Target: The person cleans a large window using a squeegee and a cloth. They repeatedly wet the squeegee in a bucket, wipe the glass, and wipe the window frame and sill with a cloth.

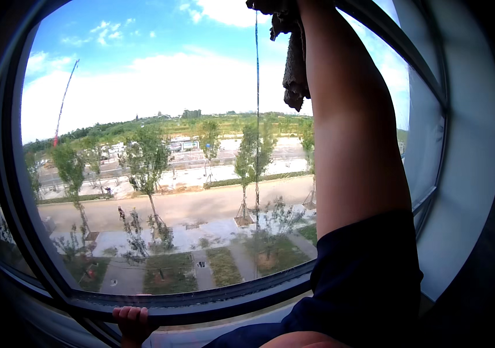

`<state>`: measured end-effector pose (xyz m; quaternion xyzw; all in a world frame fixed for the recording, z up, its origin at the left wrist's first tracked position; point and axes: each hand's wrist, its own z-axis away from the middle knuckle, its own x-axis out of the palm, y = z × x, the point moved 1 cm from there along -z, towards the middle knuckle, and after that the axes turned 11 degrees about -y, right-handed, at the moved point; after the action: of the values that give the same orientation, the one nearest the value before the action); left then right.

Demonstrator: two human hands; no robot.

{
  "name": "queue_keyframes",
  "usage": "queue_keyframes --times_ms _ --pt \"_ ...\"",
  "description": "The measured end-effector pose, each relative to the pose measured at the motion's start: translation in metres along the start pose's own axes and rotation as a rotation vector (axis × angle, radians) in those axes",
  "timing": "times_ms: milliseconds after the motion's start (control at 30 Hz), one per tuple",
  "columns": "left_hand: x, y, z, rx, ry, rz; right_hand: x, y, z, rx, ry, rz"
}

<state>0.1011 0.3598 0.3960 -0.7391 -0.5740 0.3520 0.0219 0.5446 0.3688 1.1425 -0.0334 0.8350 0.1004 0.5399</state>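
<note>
My left hand [132, 319] grips the lower bar of a dark window frame [212, 311], its fingers curled over the top edge. My right arm [356, 143] reaches straight up in front of the window glass [186, 87]. The right hand itself is out of view past the top edge. A dark, rough-textured cloth [296, 69] hangs in loose folds beside the right wrist, against the bright sky. The dark sleeve [369, 256] sits around my upper arm.
A thin cord or cable [257, 78] runs vertically at the window. Another window pane [423, 143] and a pale wall [473, 130] stand at right. Far below outside are trees [147, 161], a road [217, 191] and grass strips [171, 272]; a crane boom [65, 100] rises at left.
</note>
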Motion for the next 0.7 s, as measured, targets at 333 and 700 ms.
queue_keyframes --times_ms 333,700 --pt "0.001 0.000 -0.003 0.013 0.004 0.080 0.085 -0.042 0.115 0.838 0.776 1.539" --pt "0.000 -0.008 0.003 0.067 0.031 0.063 0.168 -0.046 0.155 1.064 0.960 1.569"
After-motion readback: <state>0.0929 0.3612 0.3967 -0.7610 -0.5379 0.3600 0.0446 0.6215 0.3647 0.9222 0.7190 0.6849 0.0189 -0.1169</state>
